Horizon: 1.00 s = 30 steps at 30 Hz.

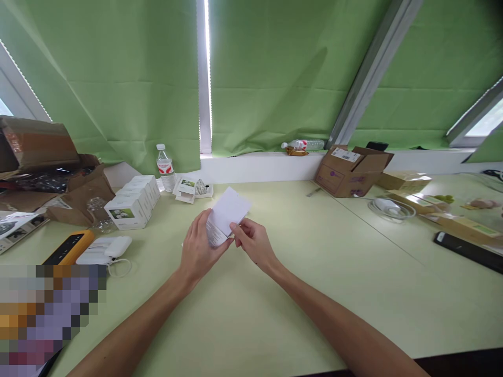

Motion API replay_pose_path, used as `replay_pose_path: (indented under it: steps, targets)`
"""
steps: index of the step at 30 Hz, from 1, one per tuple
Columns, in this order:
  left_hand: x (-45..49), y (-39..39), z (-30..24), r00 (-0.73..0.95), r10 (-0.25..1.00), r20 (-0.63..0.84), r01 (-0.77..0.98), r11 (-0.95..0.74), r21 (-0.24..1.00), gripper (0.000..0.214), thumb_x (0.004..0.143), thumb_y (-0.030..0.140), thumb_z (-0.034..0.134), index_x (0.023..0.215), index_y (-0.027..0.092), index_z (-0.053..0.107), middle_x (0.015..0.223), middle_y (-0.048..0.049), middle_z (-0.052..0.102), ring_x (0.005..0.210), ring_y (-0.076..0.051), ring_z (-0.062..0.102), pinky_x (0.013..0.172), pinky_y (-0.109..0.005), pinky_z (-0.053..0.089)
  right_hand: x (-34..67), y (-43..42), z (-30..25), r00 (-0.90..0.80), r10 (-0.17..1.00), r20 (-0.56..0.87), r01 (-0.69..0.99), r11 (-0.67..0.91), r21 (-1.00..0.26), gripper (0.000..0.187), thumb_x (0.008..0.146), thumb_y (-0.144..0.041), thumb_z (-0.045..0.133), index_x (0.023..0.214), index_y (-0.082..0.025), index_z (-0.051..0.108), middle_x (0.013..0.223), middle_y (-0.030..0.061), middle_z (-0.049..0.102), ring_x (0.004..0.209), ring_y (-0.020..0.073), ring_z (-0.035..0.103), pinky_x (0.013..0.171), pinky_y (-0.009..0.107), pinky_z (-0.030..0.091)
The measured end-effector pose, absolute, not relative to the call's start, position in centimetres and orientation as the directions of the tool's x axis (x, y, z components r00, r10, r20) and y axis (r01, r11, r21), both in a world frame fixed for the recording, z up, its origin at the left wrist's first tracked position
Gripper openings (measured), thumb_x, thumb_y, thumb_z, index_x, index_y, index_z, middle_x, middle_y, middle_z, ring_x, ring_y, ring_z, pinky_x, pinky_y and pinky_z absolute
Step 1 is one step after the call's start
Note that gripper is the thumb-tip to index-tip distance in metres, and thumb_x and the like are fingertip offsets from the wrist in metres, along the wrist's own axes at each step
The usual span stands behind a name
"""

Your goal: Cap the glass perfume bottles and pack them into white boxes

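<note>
Small white box (231, 210) between left grip (199, 250) and right grip (253, 243)

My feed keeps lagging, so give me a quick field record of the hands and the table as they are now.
left hand: holds the small white box from its left side
right hand: pinches the box's lower right edge
box pose: tilted, seemingly held just above the table
left of hands: row of white boxes, water bottle, white device with a cable
right of hands: open cardboard box, coiled white cable
</note>
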<state>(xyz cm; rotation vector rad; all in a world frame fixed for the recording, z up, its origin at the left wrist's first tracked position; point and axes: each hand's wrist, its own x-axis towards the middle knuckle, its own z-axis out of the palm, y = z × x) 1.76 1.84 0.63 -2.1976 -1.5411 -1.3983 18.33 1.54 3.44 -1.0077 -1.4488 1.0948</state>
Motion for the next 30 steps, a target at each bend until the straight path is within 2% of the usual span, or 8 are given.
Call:
replay_pose_path:
  steps: [8, 12, 24, 26, 30]
  targets:
    - [1.81, 1.79, 0.65, 0.052, 0.691, 0.721, 0.796, -0.464, 0.388, 0.080, 0.073, 0.045, 0.071, 0.138, 0.020, 0.031, 0.132, -0.0143, 0.051, 0.120, -0.031, 0.053, 0.090, -0.042, 0.051, 18.34, 1.54, 3.41, -0.109, 0.965, 0.237, 0.019, 0.241, -0.970, 0.039, 0.082, -0.057, 0.058, 0.088, -0.019, 0.059, 0.053, -0.0050, 0.047, 0.048, 0.0102, 0.041, 0.046, 0.023, 0.031]
    - [1.82, 1.86, 0.59, 0.062, 0.676, 0.734, 0.790, -0.483, 0.378, 0.079, 0.074, 0.045, 0.070, 0.138, 0.020, 0.032, 0.132, -0.0145, 0.052, 0.119, -0.031, 0.053, 0.089, -0.043, 0.051, 18.32, 1.42, 3.60, -0.112, 0.966, 0.233, 0.028, 0.238, -0.971, 0.041, 0.080, -0.058, 0.059, 0.089, -0.018, 0.060, 0.056, -0.0034, 0.049, 0.052, 0.0117, 0.046, 0.047, 0.024, 0.034]
    - [1.77, 1.85, 0.54, 0.059, 0.697, 0.715, 0.796, -0.465, 0.387, 0.081, 0.073, 0.046, 0.070, 0.139, 0.021, 0.031, 0.133, -0.0142, 0.051, 0.120, -0.032, 0.052, 0.090, -0.043, 0.051, 18.45, 1.35, 3.72, -0.062, 0.961, 0.268, 0.026, 0.270, -0.963, 0.050, 0.078, -0.052, 0.064, 0.117, -0.022, 0.054, 0.063, -0.0043, 0.051, 0.049, 0.0099, 0.038, 0.043, 0.022, 0.031]
    - [1.75, 1.90, 0.51, 0.060, 0.702, 0.709, 0.799, -0.460, 0.387, 0.080, 0.073, 0.047, 0.070, 0.139, 0.020, 0.032, 0.134, -0.0144, 0.051, 0.121, -0.032, 0.052, 0.090, -0.043, 0.050, 18.58, 1.47, 3.57, -0.055, 0.958, 0.282, 0.053, 0.285, -0.957, 0.045, 0.079, -0.052, 0.063, 0.113, -0.022, 0.058, 0.064, -0.0034, 0.052, 0.050, 0.0104, 0.039, 0.044, 0.023, 0.031]
    - [1.74, 1.97, 0.49, 0.065, 0.694, 0.717, 0.800, -0.466, 0.378, 0.080, 0.074, 0.049, 0.069, 0.139, 0.020, 0.032, 0.134, -0.0151, 0.051, 0.121, -0.032, 0.052, 0.090, -0.043, 0.050, 18.68, 1.53, 3.40, -0.045, 0.943, 0.328, 0.124, 0.331, -0.935, 0.035, 0.083, -0.053, 0.057, 0.087, -0.019, 0.063, 0.067, -0.0007, 0.052, 0.051, 0.0103, 0.037, 0.045, 0.024, 0.030]
